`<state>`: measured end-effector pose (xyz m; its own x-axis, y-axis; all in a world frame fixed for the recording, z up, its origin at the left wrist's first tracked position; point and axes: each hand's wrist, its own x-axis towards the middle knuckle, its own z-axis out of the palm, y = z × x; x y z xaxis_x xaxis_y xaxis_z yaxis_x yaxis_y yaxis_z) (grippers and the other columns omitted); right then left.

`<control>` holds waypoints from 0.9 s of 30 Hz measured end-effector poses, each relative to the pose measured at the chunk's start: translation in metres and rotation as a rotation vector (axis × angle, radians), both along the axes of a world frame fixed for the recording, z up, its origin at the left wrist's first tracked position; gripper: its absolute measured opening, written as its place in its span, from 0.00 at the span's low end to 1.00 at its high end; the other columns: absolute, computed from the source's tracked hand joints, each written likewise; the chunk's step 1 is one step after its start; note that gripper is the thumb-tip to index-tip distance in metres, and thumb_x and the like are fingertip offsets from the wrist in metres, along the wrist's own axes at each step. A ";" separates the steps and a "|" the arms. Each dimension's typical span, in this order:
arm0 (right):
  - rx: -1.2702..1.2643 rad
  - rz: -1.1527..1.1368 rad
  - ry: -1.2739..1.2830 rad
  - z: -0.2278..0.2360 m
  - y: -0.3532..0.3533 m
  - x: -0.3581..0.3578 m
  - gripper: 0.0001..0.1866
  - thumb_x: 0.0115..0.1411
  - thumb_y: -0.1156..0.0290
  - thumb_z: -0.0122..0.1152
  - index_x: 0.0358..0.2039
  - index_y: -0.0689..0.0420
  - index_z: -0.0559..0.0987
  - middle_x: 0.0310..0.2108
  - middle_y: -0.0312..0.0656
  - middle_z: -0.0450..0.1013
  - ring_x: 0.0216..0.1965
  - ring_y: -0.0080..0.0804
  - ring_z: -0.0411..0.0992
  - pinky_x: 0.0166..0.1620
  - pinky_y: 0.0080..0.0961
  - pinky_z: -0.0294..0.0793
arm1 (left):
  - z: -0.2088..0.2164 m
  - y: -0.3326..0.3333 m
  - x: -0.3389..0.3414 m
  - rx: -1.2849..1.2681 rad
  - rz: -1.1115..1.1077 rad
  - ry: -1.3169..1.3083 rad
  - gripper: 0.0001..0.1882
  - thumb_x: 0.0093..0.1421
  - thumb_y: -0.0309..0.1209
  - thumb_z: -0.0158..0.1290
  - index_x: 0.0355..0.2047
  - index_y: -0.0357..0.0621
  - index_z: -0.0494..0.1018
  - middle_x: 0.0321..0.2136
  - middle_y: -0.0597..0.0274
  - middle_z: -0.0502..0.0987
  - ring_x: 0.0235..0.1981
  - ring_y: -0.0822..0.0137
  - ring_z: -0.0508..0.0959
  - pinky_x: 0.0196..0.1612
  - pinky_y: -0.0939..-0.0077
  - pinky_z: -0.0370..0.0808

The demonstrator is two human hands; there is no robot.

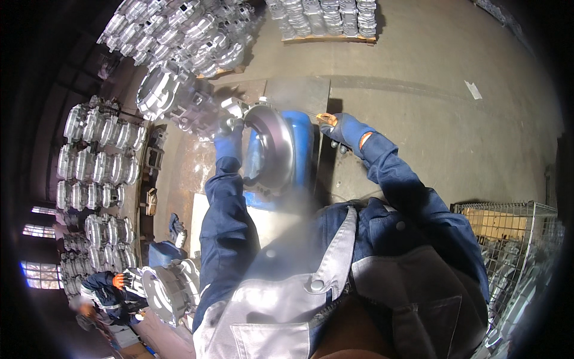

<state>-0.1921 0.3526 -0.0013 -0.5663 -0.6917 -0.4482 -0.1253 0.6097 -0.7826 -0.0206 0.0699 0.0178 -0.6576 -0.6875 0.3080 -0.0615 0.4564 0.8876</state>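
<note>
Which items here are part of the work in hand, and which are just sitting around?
In use:
left hand
right hand
round metal casting
blue fixture
small orange-tipped tool

Lying about:
stacked castings
palletised castings
wire-mesh crate
co-worker

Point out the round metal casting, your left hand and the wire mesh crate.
round metal casting (272,146), head view, on its flat circular face.
left hand (229,140), head view, on the blue glove's back.
wire mesh crate (526,209), head view, on its top rim.
</note>
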 end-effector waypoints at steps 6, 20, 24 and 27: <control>-0.096 -0.023 0.106 -0.009 0.000 -0.002 0.20 0.64 0.54 0.55 0.54 0.44 0.73 0.28 0.43 0.78 0.23 0.32 0.75 0.27 0.31 0.76 | -0.011 -0.007 -0.003 0.029 0.026 0.022 0.12 0.60 0.30 0.58 0.44 0.46 0.72 0.35 0.64 0.76 0.36 0.71 0.72 0.41 0.73 0.70; 0.019 0.030 -0.015 -0.011 -0.004 -0.002 0.28 0.65 0.45 0.50 0.64 0.37 0.66 0.40 0.48 0.77 0.25 0.33 0.76 0.29 0.32 0.79 | -0.027 -0.028 0.000 -0.100 0.046 -0.084 0.16 0.61 0.38 0.56 0.46 0.48 0.71 0.38 0.51 0.78 0.40 0.58 0.78 0.44 0.65 0.71; -0.157 0.027 0.033 -0.033 -0.010 -0.006 0.30 0.65 0.44 0.50 0.65 0.38 0.66 0.39 0.47 0.77 0.28 0.33 0.76 0.30 0.31 0.79 | -0.034 -0.035 -0.002 -0.387 0.025 -0.117 0.14 0.62 0.35 0.54 0.46 0.47 0.71 0.37 0.51 0.77 0.39 0.57 0.78 0.43 0.66 0.72; -0.083 0.044 0.006 -0.044 -0.007 -0.009 0.30 0.64 0.43 0.49 0.64 0.38 0.66 0.40 0.45 0.77 0.29 0.33 0.76 0.31 0.30 0.79 | -0.030 -0.028 -0.001 -0.302 -0.053 0.023 0.13 0.62 0.32 0.54 0.47 0.46 0.71 0.36 0.54 0.78 0.36 0.61 0.78 0.41 0.67 0.72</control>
